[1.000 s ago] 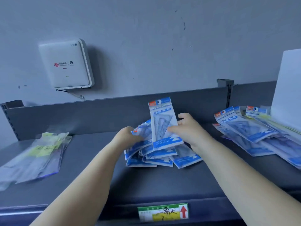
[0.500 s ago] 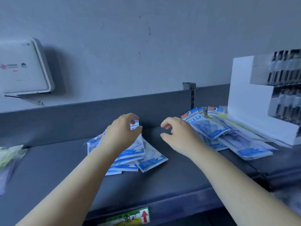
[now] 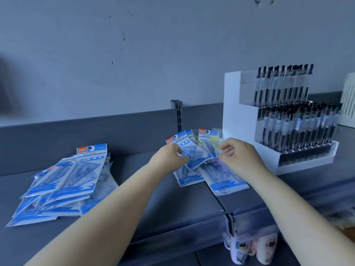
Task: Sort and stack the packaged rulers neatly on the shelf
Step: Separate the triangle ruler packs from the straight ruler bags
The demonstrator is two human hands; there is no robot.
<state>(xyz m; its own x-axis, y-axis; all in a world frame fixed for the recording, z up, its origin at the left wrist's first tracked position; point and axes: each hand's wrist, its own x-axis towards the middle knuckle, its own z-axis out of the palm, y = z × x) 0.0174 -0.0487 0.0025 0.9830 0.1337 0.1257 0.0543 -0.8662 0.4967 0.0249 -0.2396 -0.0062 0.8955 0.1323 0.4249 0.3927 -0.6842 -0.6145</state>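
My left hand (image 3: pixel 169 157) pinches a blue plastic ruler packet (image 3: pixel 193 154); my right hand (image 3: pixel 239 156) curls, touching the pile on the dark grey metal shelf (image 3: pixel 157 204) beneath a scuffed grey wall (image 3: pixel 153 54).

A: Head view, light dim and cool, a blue-grey cast over all. No glare seen.

B: Sharpness?

A: Best near the fingertips (image 3: pixel 181 150) of the left hand (image 3: pixel 169 158); print on the packet (image 3: pixel 192 156) they touch is partly legible. Well left of the fingers, the frame edge smears dark. Below the right hand (image 3: pixel 240 156), hanging items (image 3: pixel 249 246) blur.

B: Shadows?

A: Soft, faint. Shelf edge (image 3: pixel 172 233) bows, wide-angle distortion.
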